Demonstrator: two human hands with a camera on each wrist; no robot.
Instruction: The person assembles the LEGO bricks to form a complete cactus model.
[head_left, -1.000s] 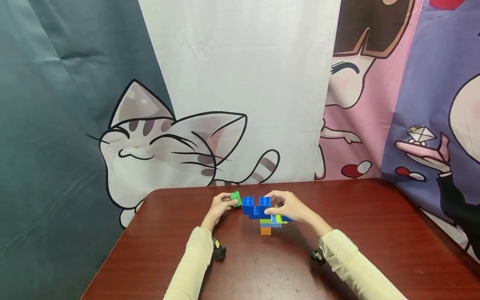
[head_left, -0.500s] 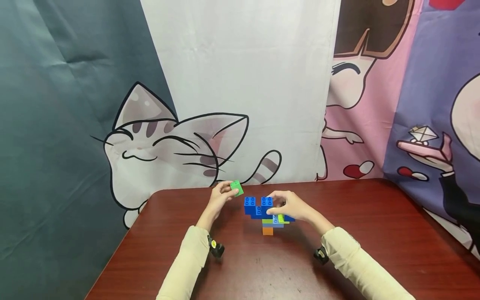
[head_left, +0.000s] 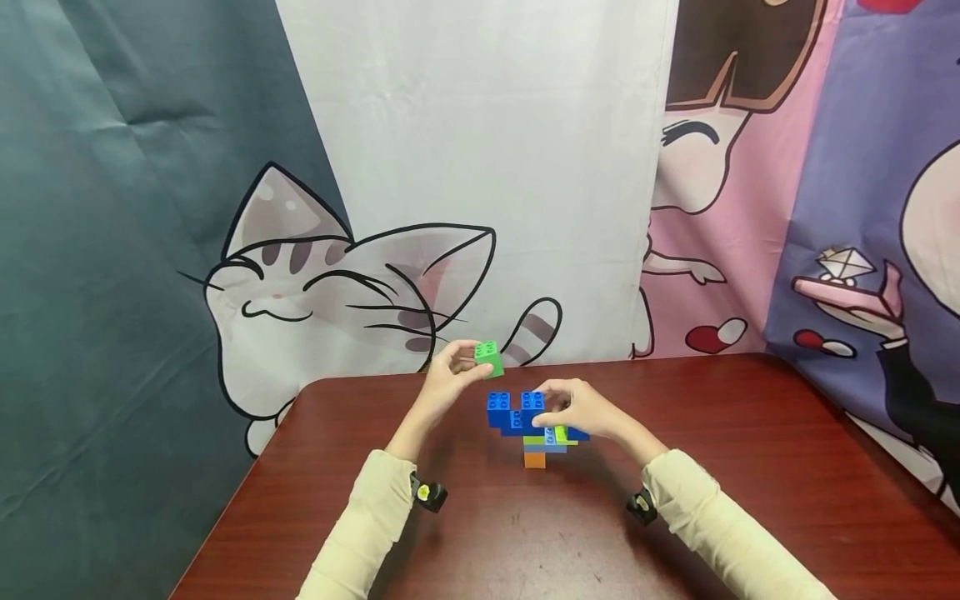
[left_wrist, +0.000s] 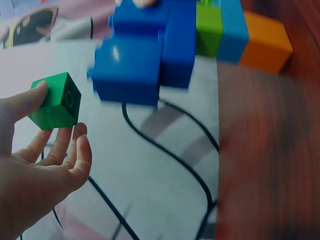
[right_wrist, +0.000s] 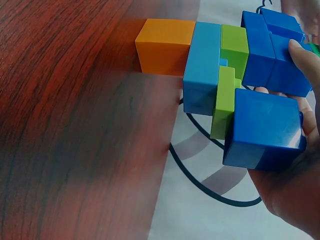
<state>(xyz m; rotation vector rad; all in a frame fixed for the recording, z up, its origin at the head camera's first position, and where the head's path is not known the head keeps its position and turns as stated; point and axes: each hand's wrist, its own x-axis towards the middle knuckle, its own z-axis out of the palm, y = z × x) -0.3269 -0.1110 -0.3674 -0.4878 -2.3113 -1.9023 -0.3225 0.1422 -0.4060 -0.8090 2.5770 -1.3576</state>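
Between thumb and fingertips, my left hand [head_left: 450, 377] pinches a green toy brick [head_left: 489, 360], raised just above and left of the brick build. In the left wrist view the green brick [left_wrist: 54, 102] is tilted, its hollow underside partly showing. My right hand [head_left: 588, 412] grips the upper part of the build, thumb on a dark blue brick [right_wrist: 290, 65]. The build rises from an orange brick [head_left: 534, 460] on the table, through a light blue brick [right_wrist: 202, 70] and lime green bricks [right_wrist: 234, 50]. Two blue bricks [head_left: 498, 410] stand up on top with a gap between them.
The build stands on a dark red-brown wooden table [head_left: 510, 542]. Behind the table's far edge hangs a printed cloth backdrop [head_left: 495, 167] with a cartoon cat. Each wrist wears a small black camera, the left camera [head_left: 429, 493] near the sleeve cuff.
My left hand has lifted the green brick from low beside the build and moved it up and slightly right. My right hand keeps its grip on the build.
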